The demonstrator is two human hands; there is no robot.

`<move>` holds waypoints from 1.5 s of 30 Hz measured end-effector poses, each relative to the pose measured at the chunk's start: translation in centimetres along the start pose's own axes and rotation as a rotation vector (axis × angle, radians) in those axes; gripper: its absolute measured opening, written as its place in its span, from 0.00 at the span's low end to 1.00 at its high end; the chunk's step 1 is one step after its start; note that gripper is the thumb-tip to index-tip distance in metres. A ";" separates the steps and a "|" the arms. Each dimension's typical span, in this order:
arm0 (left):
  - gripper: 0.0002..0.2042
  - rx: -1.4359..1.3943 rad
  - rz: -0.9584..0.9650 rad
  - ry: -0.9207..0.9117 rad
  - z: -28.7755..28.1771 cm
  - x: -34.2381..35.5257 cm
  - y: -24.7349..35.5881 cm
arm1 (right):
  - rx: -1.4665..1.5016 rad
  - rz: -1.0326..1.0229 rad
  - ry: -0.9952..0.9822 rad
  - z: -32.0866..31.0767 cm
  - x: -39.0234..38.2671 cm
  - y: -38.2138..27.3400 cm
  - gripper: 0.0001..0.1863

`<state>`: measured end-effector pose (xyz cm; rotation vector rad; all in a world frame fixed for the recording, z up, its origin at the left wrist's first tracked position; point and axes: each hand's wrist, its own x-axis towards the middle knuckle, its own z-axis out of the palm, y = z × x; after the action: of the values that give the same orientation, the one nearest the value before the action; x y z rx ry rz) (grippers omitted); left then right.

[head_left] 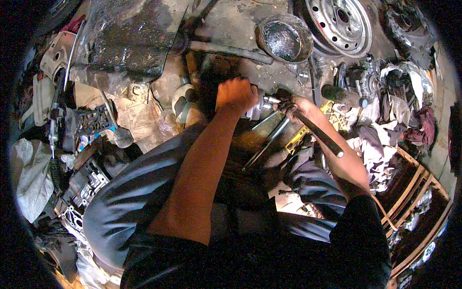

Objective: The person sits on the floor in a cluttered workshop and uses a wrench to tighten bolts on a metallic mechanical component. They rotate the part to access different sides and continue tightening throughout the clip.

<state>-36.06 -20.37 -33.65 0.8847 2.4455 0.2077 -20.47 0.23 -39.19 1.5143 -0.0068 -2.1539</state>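
Note:
My left hand [237, 95] is closed in a fist over the left end of a silvery round metal part [263, 108], in front of my knees. What lies inside the fist is hidden. On the part's right side my right hand [302, 107] is closed round a dark bar-handled tool [320, 136]; its long flat handle runs back along my forearm to a rounded end. Below the hands, a thin metal rod [267, 144] slants down to the left, with a shorter one beside it. Shadow hides how the rods join the tool or the part.
A round pan of dark liquid [284, 41] and a steel wheel rim [341, 21] stand ahead. An oily dark sheet [127, 38] lies far left. Engine castings [89, 185] crowd the left; rags [380, 144] and a wooden crate [418, 192] are at right.

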 end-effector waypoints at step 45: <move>0.18 -0.011 0.001 0.076 0.4 -0.3 0.0 | -0.637 -1.133 0.610 -4.0 5.9 17.8 0.31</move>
<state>-35.62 -20.57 -33.84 0.8879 2.5116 0.2595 -11.35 -16.53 -40.83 1.8548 1.9209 -1.8674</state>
